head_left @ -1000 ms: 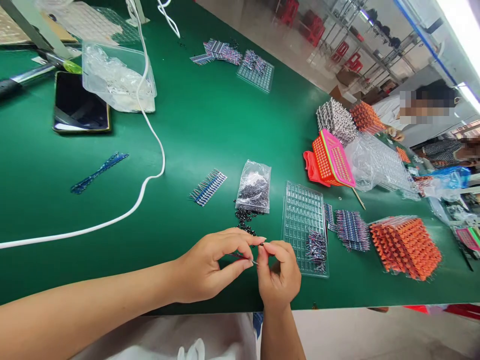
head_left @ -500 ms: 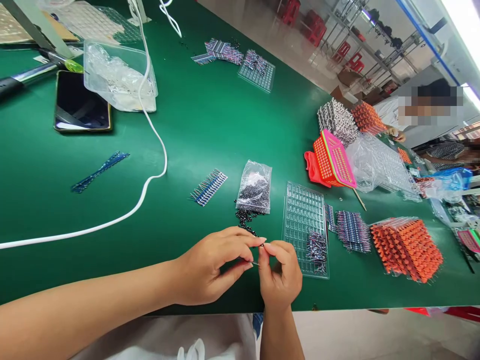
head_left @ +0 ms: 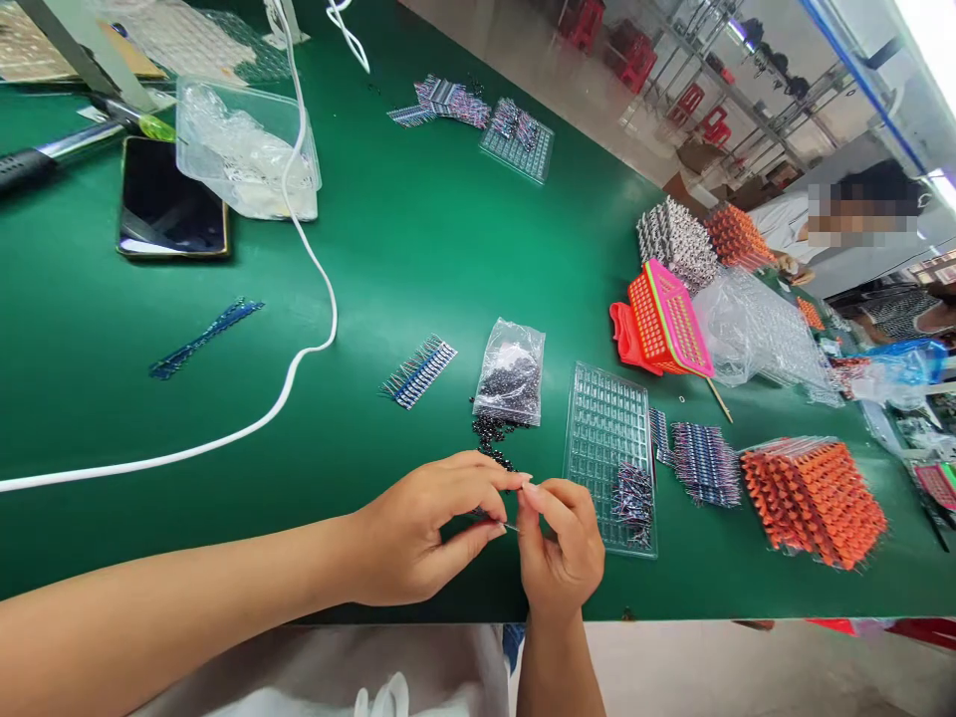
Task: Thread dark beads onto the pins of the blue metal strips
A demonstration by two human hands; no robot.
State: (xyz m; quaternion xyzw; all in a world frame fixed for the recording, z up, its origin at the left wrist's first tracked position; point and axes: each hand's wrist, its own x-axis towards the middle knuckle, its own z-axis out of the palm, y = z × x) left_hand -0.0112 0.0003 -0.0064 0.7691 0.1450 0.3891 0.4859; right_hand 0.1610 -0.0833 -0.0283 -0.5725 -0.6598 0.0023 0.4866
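Observation:
My left hand [head_left: 437,528] is closed in a pinch on a small electronic part with thin wire leads, and one lead [head_left: 511,528] sticks out past the thumb. Its index fingertip meets the fingertips of my right hand [head_left: 562,548], which pinch a tiny black bead, now mostly covered by the fingers. Just beyond the left hand lies a loose pile of small black beads [head_left: 491,434]. They spread from a clear plastic bag [head_left: 511,376] of the same beads. Right of the hands rests a clear compartment tray [head_left: 604,423] with a heap of leaded parts [head_left: 633,501] in one corner.
A strip of blue parts [head_left: 419,372] lies left of the bag. Rows of parts [head_left: 706,464] and an orange stack [head_left: 814,498] sit at right, below a pink-and-orange basket [head_left: 670,319]. A white cable [head_left: 291,373], phone [head_left: 173,204] and clear box [head_left: 250,149] occupy the left.
My right fingertips have closed further over the tiny dark bead, which showed more plainly before. The whole view has shifted slightly; both hands stay nearly in place.

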